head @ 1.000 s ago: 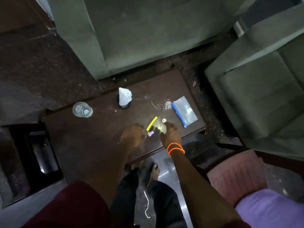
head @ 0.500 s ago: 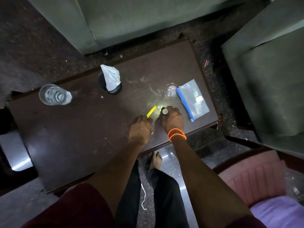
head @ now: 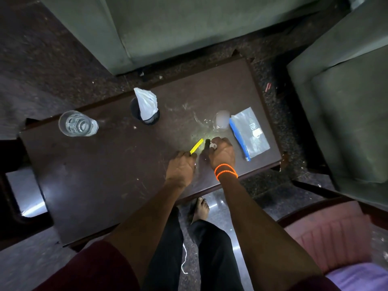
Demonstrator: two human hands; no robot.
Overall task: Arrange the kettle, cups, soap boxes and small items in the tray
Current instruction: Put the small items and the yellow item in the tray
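On the dark brown table (head: 100,185), my left hand (head: 181,168) is closed on the near end of a thin yellow stick (head: 196,145), whose far end points away to the right. Beside it, my right hand (head: 222,152), with orange bands at the wrist, pinches a small white round item (head: 213,145) at its fingertips. A clear plastic zip pouch with a blue strip (head: 248,133) lies right of that hand. A small clear item (head: 222,119) sits just left of the pouch's far end. No tray, kettle or soap box is in view.
An empty drinking glass (head: 76,123) stands at the table's far left. A dark cup with a white plastic bag stuffed in it (head: 146,109) stands at the far middle. Green sofas (head: 189,24) border the table behind and right. A pink stool (head: 327,234) is at my near right.
The view has tilted down and closer over the table. My left hand has closed over the stick's purple end, and my right hand has picked the small white round item off the table.
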